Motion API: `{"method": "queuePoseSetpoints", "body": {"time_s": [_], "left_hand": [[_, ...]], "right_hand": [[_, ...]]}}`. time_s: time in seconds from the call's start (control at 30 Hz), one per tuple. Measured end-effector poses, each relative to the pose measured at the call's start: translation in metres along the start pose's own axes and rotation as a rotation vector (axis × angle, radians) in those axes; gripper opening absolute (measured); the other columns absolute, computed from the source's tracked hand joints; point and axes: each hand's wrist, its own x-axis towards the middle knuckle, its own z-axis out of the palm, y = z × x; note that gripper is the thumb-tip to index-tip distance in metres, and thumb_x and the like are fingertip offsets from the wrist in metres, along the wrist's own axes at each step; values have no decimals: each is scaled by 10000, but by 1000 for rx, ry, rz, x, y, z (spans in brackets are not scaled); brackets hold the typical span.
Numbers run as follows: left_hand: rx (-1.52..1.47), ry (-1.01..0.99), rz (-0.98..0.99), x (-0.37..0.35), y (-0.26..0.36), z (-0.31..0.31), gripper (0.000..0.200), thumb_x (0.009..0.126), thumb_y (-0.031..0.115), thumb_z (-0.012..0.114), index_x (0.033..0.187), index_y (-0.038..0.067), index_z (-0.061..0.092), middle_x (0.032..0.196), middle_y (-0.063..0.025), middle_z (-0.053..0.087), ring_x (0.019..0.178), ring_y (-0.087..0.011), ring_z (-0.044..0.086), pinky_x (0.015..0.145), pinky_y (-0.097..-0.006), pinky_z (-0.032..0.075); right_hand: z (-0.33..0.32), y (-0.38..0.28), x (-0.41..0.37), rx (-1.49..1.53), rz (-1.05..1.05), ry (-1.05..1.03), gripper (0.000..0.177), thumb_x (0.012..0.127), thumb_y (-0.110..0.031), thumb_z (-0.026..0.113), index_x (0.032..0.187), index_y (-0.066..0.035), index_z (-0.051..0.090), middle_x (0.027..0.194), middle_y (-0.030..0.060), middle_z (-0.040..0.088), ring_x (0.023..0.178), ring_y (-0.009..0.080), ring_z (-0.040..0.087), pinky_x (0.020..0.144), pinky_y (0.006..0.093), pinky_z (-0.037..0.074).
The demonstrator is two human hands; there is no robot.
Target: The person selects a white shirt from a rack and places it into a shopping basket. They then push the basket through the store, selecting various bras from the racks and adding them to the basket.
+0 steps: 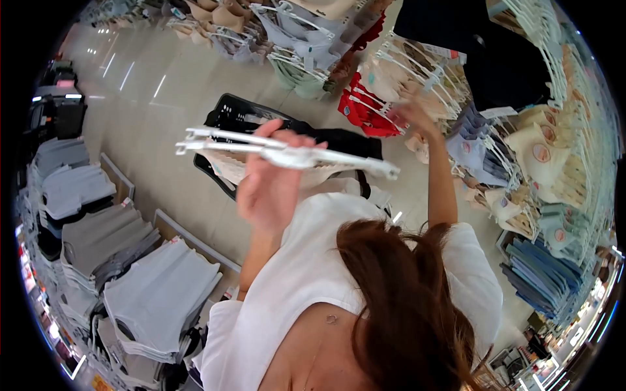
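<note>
My left hand [272, 186] is closed around white plastic hangers [225, 144], held crosswise in front of my chest. Beige garments [225, 167] hang beneath them, partly hidden by the hand. Behind and below is a black shopping basket [225, 107] with black cloth [352, 143] at its right side. My right hand [415, 118] reaches out to the rack on the right, its fingers smeared by motion. Those fingers overlap the hangers of red bras [365, 107], and beige bras [417, 75] hang just beyond.
Racks of bras [544, 146] line the right side, with blue folded-looking garments [541, 277] lower down. Dark garments [505, 72] hang at the upper right. To the left stand rails of grey and white tops [156, 296]. Another bra display [303, 42] stands ahead on the shiny floor [156, 78].
</note>
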Motion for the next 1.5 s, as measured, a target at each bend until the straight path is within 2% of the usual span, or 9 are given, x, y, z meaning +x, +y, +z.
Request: {"method": "queuePoseSetpoints", "body": {"time_s": [0.13, 0.33, 0.5, 0.73, 0.83, 0.87, 0.97, 1.07, 1.5], "left_hand": [[-223, 199, 18, -13, 16, 2, 308, 797, 284, 471, 1031, 88, 430, 865, -57, 429, 841, -205, 428, 833, -463, 391], [-186, 459, 26, -9, -1, 19, 425, 748, 352, 561, 1048, 93, 407, 944, -33, 413, 870, -180, 397, 844, -420, 321], [-105, 503, 34, -7, -14, 31, 689, 724, 315, 616, 1256, -5, 318, 1155, -91, 360, 995, -204, 383, 817, -427, 330], [-77, 611, 92, -6, -24, 43, 728, 714, 309, 625, 1275, -29, 309, 1198, -106, 343, 1016, -213, 386, 819, -430, 335], [-87, 557, 63, -6, -27, 44, 738, 723, 320, 621, 1284, -28, 293, 1204, -112, 341, 1030, -223, 385, 831, -438, 335], [-87, 554, 66, -6, -29, 41, 738, 723, 320, 621, 1284, -28, 293, 1204, -112, 341, 1030, -223, 385, 831, -438, 335], [-141, 330, 16, -7, -33, 29, 786, 765, 430, 554, 1345, -14, 263, 1367, -161, 328, 1173, -278, 400, 971, -505, 312], [69, 453, 11, -3, -33, 36, 789, 778, 435, 527, 1355, -22, 242, 1396, -201, 271, 1241, -319, 345, 1019, -510, 264], [201, 355, 114, 24, -39, 25, 727, 851, 470, 397, 1334, -55, 255, 1404, -240, 236, 1316, -362, 223, 1085, -430, 181]], "right_hand": [[11, 107, 49, -141, 632, -45, 331, 753, -287, 594, 906, 4, 632, 825, 98, 654, 643, 175, 640, 570, 318, 511], [24, 299, 132, -270, 378, 333, 500, 645, -253, 620, 1080, -10, 570, 999, 194, 623, 943, 306, 611, 824, 373, 470], [43, 232, 122, -406, 708, 423, 882, 601, -251, 695, 1365, -127, 270, 1447, 110, 202, 1351, 268, 147, 1060, 563, 114], [45, 237, 126, -521, 603, 452, 992, 603, -422, 715, 1406, -168, 192, 1460, 70, 208, 1354, 296, 138, 1019, 638, 65], [36, 311, 142, -437, 516, 63, 889, 629, -426, 718, 1362, -143, 302, 1379, 114, 368, 1305, 331, 271, 1006, 638, 101], [47, 350, 146, -314, 346, 124, 654, 706, -344, 677, 1271, -124, 433, 1193, 114, 542, 1101, 324, 516, 909, 574, 359], [68, 269, 135, 200, 352, 249, 258, 788, -231, 639, 971, -57, 588, 602, -1, 530, 451, 100, 488, 393, 239, 403], [85, 236, 132, -189, 93, 431, 177, 815, -205, 601, 910, -57, 606, 569, -9, 498, 439, 95, 455, 378, 242, 367], [39, -192, 14, 87, -360, -233, 203, 878, -177, 547, 933, 12, 595, 566, -14, 489, 496, 52, 382, 449, 233, 307]]}}
